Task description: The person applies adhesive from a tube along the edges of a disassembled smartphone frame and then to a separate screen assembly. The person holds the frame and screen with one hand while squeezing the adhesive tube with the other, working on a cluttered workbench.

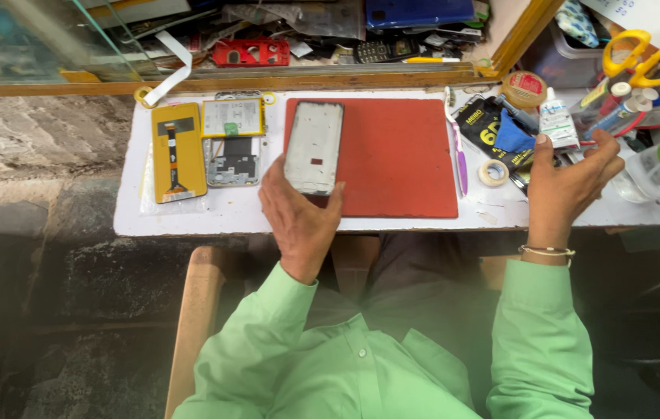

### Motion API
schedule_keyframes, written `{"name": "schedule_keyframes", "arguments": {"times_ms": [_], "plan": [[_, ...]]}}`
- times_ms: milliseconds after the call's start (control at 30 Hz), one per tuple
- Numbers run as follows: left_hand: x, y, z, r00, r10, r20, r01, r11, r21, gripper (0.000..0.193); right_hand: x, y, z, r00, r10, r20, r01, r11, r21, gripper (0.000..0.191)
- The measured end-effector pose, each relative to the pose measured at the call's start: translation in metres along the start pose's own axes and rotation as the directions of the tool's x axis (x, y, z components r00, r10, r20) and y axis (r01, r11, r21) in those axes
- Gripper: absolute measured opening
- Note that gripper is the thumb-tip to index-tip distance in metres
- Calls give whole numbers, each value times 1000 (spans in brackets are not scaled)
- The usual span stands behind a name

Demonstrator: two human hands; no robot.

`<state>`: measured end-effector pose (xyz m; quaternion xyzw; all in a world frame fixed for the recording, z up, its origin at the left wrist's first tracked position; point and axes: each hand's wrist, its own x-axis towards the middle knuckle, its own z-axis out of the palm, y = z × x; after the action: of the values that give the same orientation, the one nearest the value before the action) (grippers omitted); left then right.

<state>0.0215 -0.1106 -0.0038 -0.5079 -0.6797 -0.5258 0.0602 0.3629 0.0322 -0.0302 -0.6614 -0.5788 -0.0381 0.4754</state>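
Seen from above, over a narrow white workbench (190, 217). Left hand (299, 221) resting at the near end of a phone frame (314, 147), thumb and fingers spread around its lower corners, steadying rather than gripping hard. Frame lying flat, grey inner side up, on the left edge of a red work mat (400, 155), slightly tilted. Right hand (566, 186) raised over the tool clutter at the right, fingers loosely curled and parted, fingertips touching or just short of a small white bottle (559, 124); hard to tell at this angle whether anything is pinched.

Best done with the frame kept flat on the mat and held by its edges only, palm clear of the inner face, and the one wanted item picked from the clutter without knocking its neighbours.

Left of the frame: an opened phone body (233, 159) with a pale rectangular battery, and beside it a yellow rectangular part (178, 151) with a black strip, lying on a clear plastic sleeve. Right of the mat: a purple-handled tool (460, 159), a small roll of tape (494, 172), a black packet (481, 124) with yellow print, a blue cloth (512, 136), a round flat tin (524, 87) with a red label. Farther right, yellow-handled scissors (644, 58) among pens and tubes.
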Motion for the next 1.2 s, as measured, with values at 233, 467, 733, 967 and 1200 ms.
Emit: {"name": "schedule_keyframes", "arguments": {"times_ms": [233,467,733,967,1200], "plan": [[-2,5,6,985,-113,131,94,985,147,113,-8,9,-8,1000,8,10,-9,998,60,61],[21,-49,-22,992,18,-127,-3,993,114,47,-2,19,-6,997,-78,-3,78,994,70,60],[142,-117,-84,856,-514,-50,471,739,482,84,17,5,4,998,-46,41,40,988,152,56],[157,-102,-86,840,-535,87,383,699,604,92,23,2,2,995,94,34,-99,875,473,39],[159,-103,-83,845,-529,72,411,731,544,90,-20,-18,-41,959,202,199,-260,345,902,25]]}}
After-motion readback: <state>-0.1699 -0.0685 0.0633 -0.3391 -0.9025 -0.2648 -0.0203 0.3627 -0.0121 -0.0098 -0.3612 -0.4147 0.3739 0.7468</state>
